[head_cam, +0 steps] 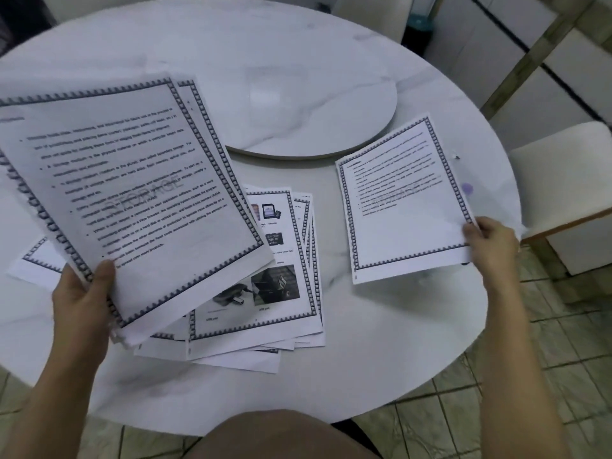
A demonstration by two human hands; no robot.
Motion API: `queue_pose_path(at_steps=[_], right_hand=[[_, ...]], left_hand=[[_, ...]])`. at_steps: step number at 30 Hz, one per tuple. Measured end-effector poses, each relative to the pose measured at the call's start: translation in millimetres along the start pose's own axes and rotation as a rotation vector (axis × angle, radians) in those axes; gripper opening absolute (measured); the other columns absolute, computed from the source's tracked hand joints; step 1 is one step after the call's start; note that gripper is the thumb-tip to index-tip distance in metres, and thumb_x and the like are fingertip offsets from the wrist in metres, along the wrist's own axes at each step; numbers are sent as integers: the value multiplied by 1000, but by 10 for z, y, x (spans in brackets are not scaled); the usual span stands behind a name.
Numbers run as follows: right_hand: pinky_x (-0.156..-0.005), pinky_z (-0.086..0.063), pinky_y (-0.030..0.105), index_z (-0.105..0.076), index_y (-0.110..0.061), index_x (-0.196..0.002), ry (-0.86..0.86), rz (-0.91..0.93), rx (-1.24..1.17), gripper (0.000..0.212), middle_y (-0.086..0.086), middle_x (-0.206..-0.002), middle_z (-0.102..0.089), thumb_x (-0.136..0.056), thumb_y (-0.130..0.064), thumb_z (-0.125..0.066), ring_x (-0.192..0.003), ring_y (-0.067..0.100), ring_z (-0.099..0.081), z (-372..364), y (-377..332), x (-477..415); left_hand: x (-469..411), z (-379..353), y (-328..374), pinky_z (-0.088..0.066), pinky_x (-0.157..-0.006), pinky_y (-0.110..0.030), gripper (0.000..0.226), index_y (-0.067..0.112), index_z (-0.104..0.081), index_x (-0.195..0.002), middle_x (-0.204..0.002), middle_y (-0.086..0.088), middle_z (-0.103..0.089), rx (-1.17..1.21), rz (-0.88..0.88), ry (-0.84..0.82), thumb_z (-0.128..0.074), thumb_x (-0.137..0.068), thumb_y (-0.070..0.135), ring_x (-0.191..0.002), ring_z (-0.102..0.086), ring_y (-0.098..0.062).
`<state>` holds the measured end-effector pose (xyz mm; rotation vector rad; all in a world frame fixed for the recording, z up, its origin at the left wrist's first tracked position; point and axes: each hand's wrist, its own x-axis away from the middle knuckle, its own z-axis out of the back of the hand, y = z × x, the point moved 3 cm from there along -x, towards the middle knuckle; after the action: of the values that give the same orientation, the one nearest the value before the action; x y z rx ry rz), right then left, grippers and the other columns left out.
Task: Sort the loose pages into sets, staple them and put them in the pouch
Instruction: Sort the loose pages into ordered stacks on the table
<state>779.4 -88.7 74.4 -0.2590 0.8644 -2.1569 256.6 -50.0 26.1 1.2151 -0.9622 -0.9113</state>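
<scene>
Stack (132, 193) in left hand (81, 293) (sheet (407, 210) in right hand (493, 241)).

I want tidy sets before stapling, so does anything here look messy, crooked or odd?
Yes. The pile of pages on the table is fanned out, edges misaligned. The stack the left hand grips is uneven along its left edge. A small purple spot marks the table beside the page the right hand pinches.

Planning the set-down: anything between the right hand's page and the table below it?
Nothing visible. The white bordered page pinched by the right hand is over the white marble tabletop; the loose pile of printed pages lies to its left, apart.
</scene>
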Motion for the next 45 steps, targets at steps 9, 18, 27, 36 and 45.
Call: queue_pose_path(at_steps=[9,18,27,36,45], right_hand=[[-78,-38,35,-60,10,-107,-62,-160,107,24,32,-108,-62,-92,-4,-47,-101,43,-56,-398,420,-22],[-96,-30,45,-51,-1,-123,7,-14,320,37,24,-127,-42,-88,-9,-55,-120,39,-38,-674,-33,305],[-92,-41,37,-46,-2,-125,-469,192,326,56,13,-123,-48,-89,-45,-54,-114,28,-47,-1724,-849,1265],[-90,-40,32,-41,-1,-121,-394,100,439,75,12,-123,-44,-75,-55,-65,-115,27,-40,-1911,-947,1576],[-88,-41,34,-45,-2,-119,-297,21,348,59,14,-120,-46,-80,-40,-69,-113,29,-44,-1948,-958,1732]], left_hand=[[61,-50,163,-43,-97,-50,21,20,-55,-116,-130,-17,-55,-10,-10,77,-44,-98,19,-116,-53,-35],[102,4,388,-45,-72,-4,23,35,-45,-88,-64,54,-49,55,27,254,-41,-99,15,-70,-51,30],[-23,360,207,-48,-87,-28,19,32,-51,-91,-98,17,-58,-54,-25,188,-44,-98,17,-108,-53,-26],[-77,508,111,-44,-92,-41,20,35,-52,-94,-108,3,-60,-42,-4,107,-45,-98,16,-108,-53,-23],[-191,594,50,-41,-91,-62,17,32,-52,-95,-123,-17,-55,-47,10,87,-45,-98,17,-112,-52,-47]])
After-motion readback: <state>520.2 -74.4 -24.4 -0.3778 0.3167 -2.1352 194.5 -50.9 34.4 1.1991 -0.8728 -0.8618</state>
